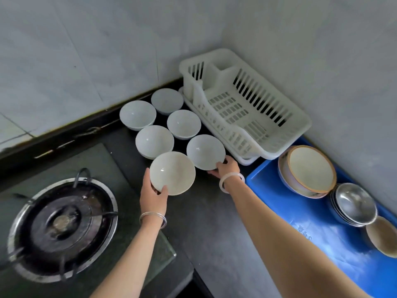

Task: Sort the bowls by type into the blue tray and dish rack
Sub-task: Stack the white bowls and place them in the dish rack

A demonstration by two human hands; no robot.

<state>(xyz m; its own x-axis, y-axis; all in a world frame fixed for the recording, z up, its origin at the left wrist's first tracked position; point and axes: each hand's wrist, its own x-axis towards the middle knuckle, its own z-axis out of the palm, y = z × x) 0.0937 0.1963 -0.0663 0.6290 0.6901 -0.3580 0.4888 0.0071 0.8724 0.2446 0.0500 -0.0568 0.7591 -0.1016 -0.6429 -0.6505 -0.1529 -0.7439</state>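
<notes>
Head view: left hand [153, 195] curled round the near rim of a white bowl [172, 173], thumb on its lip, just left-front of the dish rack [305, 123]. Right hand [225, 167] cups the near side of a second white bowl [205, 152] at the rack's front corner; blue tray [279, 211] lies right-front of the rack. Risk, as judged: one-handed grips on smooth glaze, bowls almost rim to rim, so a hurried lift could knock them together or clip the rack's wall.

A round black gas burner [62, 222] (ringed in stained steel) sits on the dark grey countertop [204, 233] beneath pale grey wall tiles [64, 50].
</notes>
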